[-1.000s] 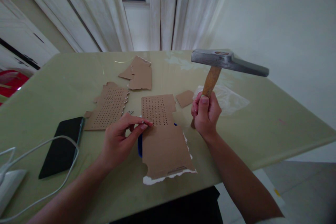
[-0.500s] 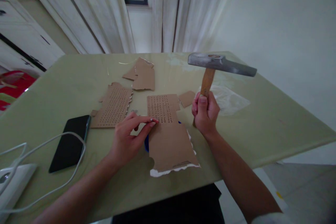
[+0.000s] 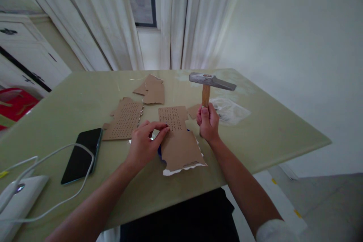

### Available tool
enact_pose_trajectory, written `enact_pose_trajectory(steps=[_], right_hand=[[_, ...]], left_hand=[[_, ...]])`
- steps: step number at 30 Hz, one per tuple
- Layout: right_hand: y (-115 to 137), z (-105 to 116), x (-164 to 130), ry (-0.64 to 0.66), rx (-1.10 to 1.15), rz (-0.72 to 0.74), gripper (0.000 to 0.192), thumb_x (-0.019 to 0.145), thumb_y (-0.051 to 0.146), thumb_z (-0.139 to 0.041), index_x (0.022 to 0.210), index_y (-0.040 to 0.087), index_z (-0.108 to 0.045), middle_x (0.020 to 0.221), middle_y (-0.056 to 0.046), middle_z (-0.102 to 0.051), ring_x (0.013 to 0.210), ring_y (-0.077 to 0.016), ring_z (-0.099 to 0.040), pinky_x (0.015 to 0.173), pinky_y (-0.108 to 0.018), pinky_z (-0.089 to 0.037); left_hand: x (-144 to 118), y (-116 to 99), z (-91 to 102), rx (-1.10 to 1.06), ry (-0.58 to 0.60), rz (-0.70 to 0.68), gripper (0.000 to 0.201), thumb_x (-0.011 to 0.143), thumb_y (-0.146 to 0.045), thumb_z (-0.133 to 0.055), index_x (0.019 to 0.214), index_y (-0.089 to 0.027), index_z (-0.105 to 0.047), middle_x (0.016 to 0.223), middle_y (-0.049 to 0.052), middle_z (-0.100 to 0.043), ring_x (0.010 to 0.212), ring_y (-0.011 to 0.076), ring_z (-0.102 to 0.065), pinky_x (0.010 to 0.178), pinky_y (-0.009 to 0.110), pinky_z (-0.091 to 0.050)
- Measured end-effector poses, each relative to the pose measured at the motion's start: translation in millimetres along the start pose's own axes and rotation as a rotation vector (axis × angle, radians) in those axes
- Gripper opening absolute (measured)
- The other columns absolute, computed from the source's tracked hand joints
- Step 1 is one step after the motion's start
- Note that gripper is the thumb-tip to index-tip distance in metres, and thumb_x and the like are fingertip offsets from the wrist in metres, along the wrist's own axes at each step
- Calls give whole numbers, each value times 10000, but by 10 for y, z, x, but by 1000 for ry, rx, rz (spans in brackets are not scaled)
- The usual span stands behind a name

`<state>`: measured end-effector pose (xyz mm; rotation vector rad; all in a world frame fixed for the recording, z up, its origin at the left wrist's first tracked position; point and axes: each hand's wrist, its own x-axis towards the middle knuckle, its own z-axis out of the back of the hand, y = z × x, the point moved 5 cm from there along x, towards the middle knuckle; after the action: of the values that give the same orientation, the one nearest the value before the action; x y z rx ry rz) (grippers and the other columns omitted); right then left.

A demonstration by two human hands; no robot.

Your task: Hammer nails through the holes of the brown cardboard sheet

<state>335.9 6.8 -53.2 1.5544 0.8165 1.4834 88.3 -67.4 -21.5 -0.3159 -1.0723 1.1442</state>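
Note:
My right hand [image 3: 208,123] grips the wooden handle of a hammer [image 3: 212,80], holding it upright with its metal head raised above the table. With thumb and forefinger, my left hand [image 3: 147,140] pinches a small nail [image 3: 167,125], mostly covered by the fingertips. It is held at the left edge of the hole rows on a piece of cardboard [image 3: 181,149]. This cardboard has many small holes in its far half and a torn white near edge. Something blue [image 3: 159,151] shows from under it.
Left of my hand lies another perforated cardboard piece [image 3: 124,121]. Cardboard scraps [image 3: 154,92] are behind, and a clear plastic bag [image 3: 231,111] is at right. A phone [image 3: 82,155], a white cable [image 3: 89,149] and a white power strip [image 3: 25,200] occupy the left side of the table [image 3: 269,132].
The hammer and my right hand appear lower and further left in the picture. My left hand keeps its pinch over the cardboard. The view has tilted up slightly.

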Motion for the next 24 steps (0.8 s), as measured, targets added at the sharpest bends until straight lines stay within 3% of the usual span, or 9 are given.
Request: enact_pose_trajectory(steps=[7, 12, 18, 21, 24], right_hand=[[-22, -25, 50, -49, 37, -83, 573, 1013, 852, -522, 926, 289, -462, 663, 94, -391, 491, -103, -322, 441, -232, -256], [125, 6, -3, -53, 72, -169, 639, 941, 910, -576, 870, 288, -447, 617, 114, -343, 449, -87, -287, 399, -217, -235], [556, 295, -158, 349, -157, -396, 592, 972, 844, -598, 889, 261, -538, 605, 111, -391, 432, -84, -308, 402, -231, -259], [904, 400, -145, 524, -412, -336, 521, 1079, 713, -521, 859, 243, -561, 631, 70, -465, 483, -102, -394, 467, -254, -290], [1236, 342, -130, 708, -638, -205, 468, 1124, 580, -489, 819, 233, -566, 649, 34, -521, 569, -132, -472, 558, -282, -326]], left_hand=[[11, 70, -36, 1, 20, -24, 147, 986, -330, -749, 964, -237, -860, 826, 16, -811, 648, 170, -562, 638, 303, -460], [-5, 135, -85, 13, 55, -32, 169, 1009, -354, -734, 981, -244, -859, 844, 27, -819, 691, 195, -615, 734, 340, -515], [-27, 171, -111, -15, 61, -17, 173, 1022, -364, -730, 1008, -250, -860, 888, 31, -835, 753, 213, -670, 781, 354, -552], [-30, 167, -116, -22, 67, -9, 160, 1013, -357, -737, 1013, -255, -860, 900, 28, -837, 760, 212, -676, 781, 353, -557], [-34, 155, -116, -23, 68, 7, 159, 1013, -347, -727, 1001, -254, -855, 891, 30, -830, 784, 218, -681, 800, 361, -561]])
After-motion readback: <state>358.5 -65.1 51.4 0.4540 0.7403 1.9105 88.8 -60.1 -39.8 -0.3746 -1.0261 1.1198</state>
